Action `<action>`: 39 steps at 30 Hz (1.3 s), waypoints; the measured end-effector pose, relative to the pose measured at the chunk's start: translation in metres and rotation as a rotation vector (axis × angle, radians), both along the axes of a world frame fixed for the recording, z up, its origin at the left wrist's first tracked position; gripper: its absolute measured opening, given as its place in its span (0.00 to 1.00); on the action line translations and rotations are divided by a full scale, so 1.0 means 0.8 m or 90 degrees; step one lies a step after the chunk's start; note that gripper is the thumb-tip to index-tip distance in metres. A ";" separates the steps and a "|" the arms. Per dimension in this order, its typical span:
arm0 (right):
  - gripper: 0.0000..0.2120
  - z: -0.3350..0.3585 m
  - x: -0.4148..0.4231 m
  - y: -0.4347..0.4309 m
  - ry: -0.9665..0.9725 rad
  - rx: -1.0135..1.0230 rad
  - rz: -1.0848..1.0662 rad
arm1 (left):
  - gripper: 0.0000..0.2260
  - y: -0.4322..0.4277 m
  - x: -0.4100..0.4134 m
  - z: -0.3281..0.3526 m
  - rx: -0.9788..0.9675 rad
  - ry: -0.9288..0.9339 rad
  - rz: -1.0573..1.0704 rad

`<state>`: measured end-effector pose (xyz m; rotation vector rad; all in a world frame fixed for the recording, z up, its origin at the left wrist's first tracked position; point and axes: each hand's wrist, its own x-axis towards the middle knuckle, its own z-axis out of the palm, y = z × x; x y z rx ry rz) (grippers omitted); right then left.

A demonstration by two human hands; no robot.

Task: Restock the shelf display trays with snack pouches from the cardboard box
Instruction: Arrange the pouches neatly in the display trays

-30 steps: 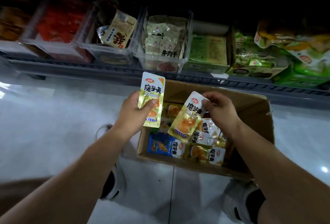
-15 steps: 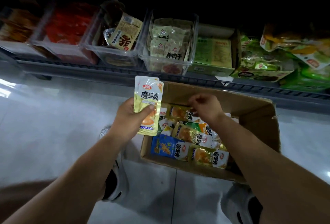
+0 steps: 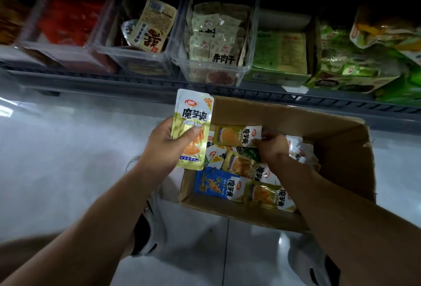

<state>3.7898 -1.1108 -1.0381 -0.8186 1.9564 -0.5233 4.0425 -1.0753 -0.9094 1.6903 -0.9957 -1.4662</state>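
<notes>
Cardboard box (image 3: 341, 149) stands open on the floor just under the front edge of the shelf, with loose pouches spread over its bottom. A second ago the right hand (image 3: 273, 149) had one pouch lifted out of the box. Half a second ago that pouch was gone from it and the small stack (image 3: 193, 126) in the left hand (image 3: 164, 146) looked a layer thicker, so it was most likely passed across. Now the right hand is down in the box again, fingers curled, thumb and fingertips pinching the right end of a yellow pouch (image 3: 234, 135) that lies along the far wall near the far left corner; it looks hardly raised, if at all. The left hand grips the small stack upright over the box's left wall, thumb pressed across the front, in much the same place as before. A blue pouch (image 3: 216, 183) and more yellow ones lie by the near wall. Nothing from the stack has reached the shelf, and the clear tray (image 3: 214, 73) straight ahead holds another product. I judge this to be the gathering step: one more pouch joins the stack before any goes up, and which tray it belongs in I cannot tell.
</notes>
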 end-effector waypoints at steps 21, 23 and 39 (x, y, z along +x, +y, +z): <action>0.07 0.220 0.035 0.015 -0.237 -0.197 0.269 | 0.19 0.041 -0.038 0.034 0.010 0.039 -0.159; 0.09 0.213 0.037 0.018 -0.302 -0.202 0.207 | 0.11 0.037 -0.036 0.029 -0.019 0.018 -0.148; 0.13 0.009 -0.037 0.056 0.174 0.118 0.513 | 0.10 0.015 -0.012 0.007 0.012 0.022 -0.023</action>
